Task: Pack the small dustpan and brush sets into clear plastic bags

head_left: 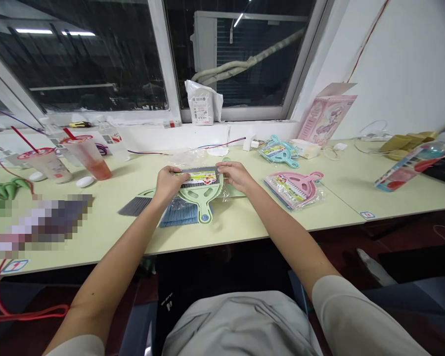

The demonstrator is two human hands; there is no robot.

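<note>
In the head view, the person's left hand (167,184) and right hand (235,176) meet over a green dustpan (202,198) lying flat on a pale yellow table (282,222), still in clear plastic wrap (185,159). Its long axis runs roughly front to back, with the pierced handle end toward the person and the wide pan end away. A printed card (199,178) lies across the pan end. The left hand is curled over the card's left end, and the right hand's fingers (220,168) pinch in at its right end, so both hands are partly closed on the card, palms down. Grey bristles (135,206) stick out to the left from under the dustpan, and blue bristles (178,215) lie beneath the left forearm's side of the handle; whether they share one brush is hidden.

To the right lie a wrapped pink dustpan (292,190) and, farther back, a wrapped teal dustpan (280,152). Beyond stands a pink box (326,118) against the wall. At the left, two plastic cups (46,165) (92,158) with red straws stand near a white oval object (84,181). A blurred patch (37,227) covers the near left of the table.
</note>
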